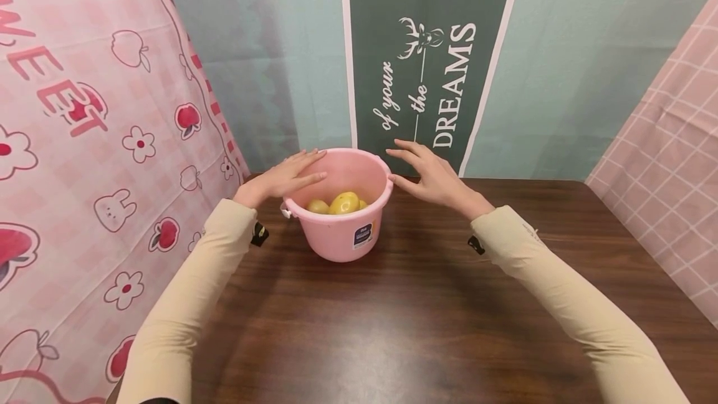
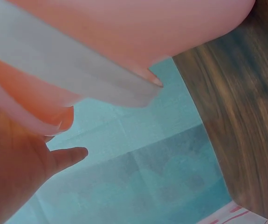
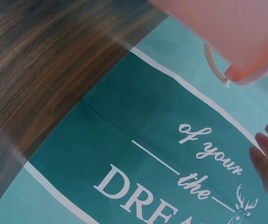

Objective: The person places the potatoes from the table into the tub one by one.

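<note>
A pink plastic bucket point(image 1: 331, 239) stands upright on the table, with a dark label on its front. Inside it lie several round yellow fruits point(image 1: 344, 203), their kind hard to tell and partly hidden by the wall. My left hand point(image 1: 280, 178) is at the bucket's left rim, fingers extended and thumb reaching over the opening. On the opposite side, my right hand point(image 1: 436, 181) has its fingers spread, the thumb tip close to the rim; whether it touches cannot be told. The left wrist view shows the bucket's pale handle point(image 2: 92, 70) near the left hand point(image 2: 17, 163).
The bucket stands on a dark wooden table point(image 1: 381, 323). Behind it hangs a green cloth point(image 1: 269, 80) with white lettering. A pink fruit-patterned cloth point(image 1: 112, 161) borders the left side, a pink checked one point(image 1: 667, 161) the right.
</note>
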Available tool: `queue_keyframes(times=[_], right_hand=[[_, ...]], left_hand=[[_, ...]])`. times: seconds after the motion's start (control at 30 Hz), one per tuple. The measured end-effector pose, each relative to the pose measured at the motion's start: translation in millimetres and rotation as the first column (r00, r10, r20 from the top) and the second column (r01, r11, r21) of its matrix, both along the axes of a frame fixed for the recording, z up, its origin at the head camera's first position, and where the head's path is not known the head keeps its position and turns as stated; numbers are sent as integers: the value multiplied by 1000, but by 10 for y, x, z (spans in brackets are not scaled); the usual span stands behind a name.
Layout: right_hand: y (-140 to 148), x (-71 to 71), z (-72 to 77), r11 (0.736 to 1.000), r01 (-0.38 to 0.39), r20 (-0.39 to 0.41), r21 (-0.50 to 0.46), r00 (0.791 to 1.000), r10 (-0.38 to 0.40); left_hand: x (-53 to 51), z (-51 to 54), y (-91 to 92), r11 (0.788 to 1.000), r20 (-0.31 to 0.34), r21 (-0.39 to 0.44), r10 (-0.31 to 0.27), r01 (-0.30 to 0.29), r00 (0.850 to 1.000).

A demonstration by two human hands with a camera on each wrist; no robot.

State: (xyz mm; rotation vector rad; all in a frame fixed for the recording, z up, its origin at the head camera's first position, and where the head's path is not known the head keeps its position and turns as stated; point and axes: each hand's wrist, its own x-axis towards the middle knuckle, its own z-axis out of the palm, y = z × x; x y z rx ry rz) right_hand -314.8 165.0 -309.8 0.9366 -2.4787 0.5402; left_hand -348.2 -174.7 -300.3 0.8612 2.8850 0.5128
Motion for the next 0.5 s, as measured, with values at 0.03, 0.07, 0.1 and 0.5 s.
queue_keyframes(times=[0.03, 0.07, 0.1, 0.5], right_hand=[[3, -5, 6, 1000, 3, 0, 5, 1000, -3], [6, -9, 13, 1000, 6, 1, 9, 1000, -6], [10, -14, 19, 1000, 12, 2, 16, 1000, -12], [110, -93, 87, 990, 79, 14, 115, 997, -81]], left_hand=[[-6, 12, 4, 1000, 2, -5, 0, 0, 1000], [-10, 23, 10, 1000, 4, -7, -1, 1, 1000], [-15, 34, 15, 1000, 6, -9, -2, 2, 1000], [-54, 246, 145, 998, 16, -53, -22, 23, 1000]])
